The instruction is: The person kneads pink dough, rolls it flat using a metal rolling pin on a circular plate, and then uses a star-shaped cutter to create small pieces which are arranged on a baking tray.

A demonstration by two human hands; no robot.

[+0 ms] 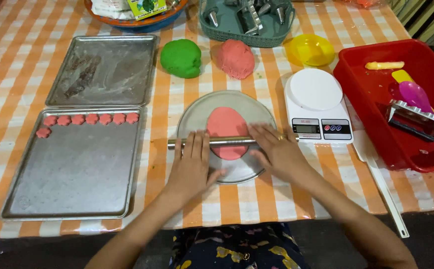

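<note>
Both hands, left hand (193, 160) and right hand (276, 149), lie flat with fingers wide on the metal roller (227, 141), so the pink dough (227, 130) just past the fingertips gets squashed on the round tray (197, 117).

The steel rolling pin (227, 141) lies crosswise under my palms, resting on the flattened pink dough (227, 130). That oval sheet lies flat in the middle of the round metal plate (197, 115).

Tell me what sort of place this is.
Probably a home baking table: a metal rolling pin over flattened pink dough, a metal baking tray holding pink flower-shaped cut-outs, and a white digital kitchen scale.
</note>
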